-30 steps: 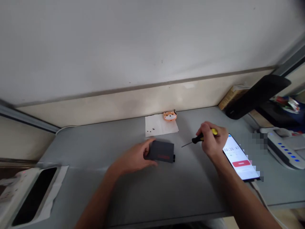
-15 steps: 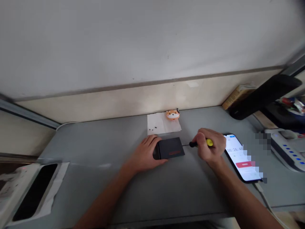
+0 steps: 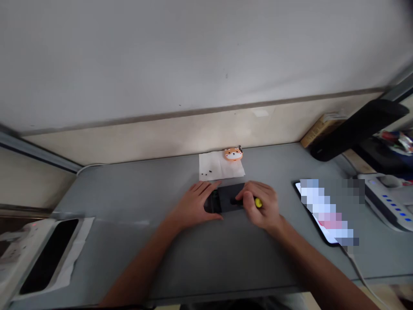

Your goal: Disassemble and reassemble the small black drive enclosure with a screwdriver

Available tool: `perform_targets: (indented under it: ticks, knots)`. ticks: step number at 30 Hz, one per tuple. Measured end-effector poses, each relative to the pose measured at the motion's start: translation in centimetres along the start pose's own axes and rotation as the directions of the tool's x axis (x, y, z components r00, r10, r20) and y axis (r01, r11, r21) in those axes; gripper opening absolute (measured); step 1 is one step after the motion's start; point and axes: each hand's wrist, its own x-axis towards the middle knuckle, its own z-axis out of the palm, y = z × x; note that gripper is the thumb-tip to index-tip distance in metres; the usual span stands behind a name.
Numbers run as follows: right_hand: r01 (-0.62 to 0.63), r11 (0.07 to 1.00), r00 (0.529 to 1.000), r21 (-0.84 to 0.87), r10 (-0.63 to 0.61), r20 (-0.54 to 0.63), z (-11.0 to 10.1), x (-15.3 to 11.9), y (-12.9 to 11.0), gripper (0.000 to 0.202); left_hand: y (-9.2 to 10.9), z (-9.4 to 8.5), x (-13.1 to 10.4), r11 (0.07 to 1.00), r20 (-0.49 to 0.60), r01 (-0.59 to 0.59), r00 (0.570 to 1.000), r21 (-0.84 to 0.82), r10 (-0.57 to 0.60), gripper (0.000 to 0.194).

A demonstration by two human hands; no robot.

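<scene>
Head view: both hands work at one dark box

Left hand and right hand are near each other but apart, and both are occupied at the dark box, which lies flat on the grey desk, in front of the white paper. The left hand is clamped around the left end of the box, with the thumb along the near edge and a finger at the far edge. The right hand is closed on the screwdriver, of which the yellow handle end and the black front part are visible. It is held low over the right part of the box and points to the left. Whether its tip touches the box, I cannot tell.

To do this step well, in my judgement, the left hand should press the box firmly to the desk, so that it does not turn under the tool. The fingers should remain out of the line of the tip, because a slip would go toward them. If the tool is used for prying, small and patient force is better than one strong push. The tiny dark pieces on the paper, probably screws, could scatter easily, so the elbows and wrists should avoid it.
</scene>
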Motion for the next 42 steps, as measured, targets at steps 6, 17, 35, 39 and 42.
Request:
perform_targets:
  ticks: [6,17,35,39,42]
  knots:
    - [-0.184,0.982,0.980,-0.052,0.179,-0.088,-1.7,0.6,1.2,0.040,0.1,-0.8,-0.1,1.000,0.015,0.013,1.000,0.015,-0.013,0.091]
    - [-0.319,0.945,0.921,-0.075,0.290,-0.260,-2.7,0.7,2.1,0.041,0.1,-1.3,-0.6,0.998,-0.007,-0.014,1.000,0.065,0.014,0.072]
    - [-0.066,0.990,0.998,-0.122,0.062,-0.031,-1.3,0.5,1.3,0.035,1.4,0.8,0.1,0.980,-0.091,-0.186,0.977,0.077,0.192,0.034]
    - [-0.078,0.991,0.997,-0.105,0.076,-0.019,-1.3,0.3,1.3,0.034,1.5,0.9,0.1,0.980,-0.096,-0.187,0.977,0.066,0.193,0.028]
    - [-0.073,0.990,0.997,-0.117,0.072,-0.012,-1.4,0.1,1.3,0.035,1.4,0.9,0.1,0.978,-0.098,-0.197,0.974,0.066,0.203,0.028]
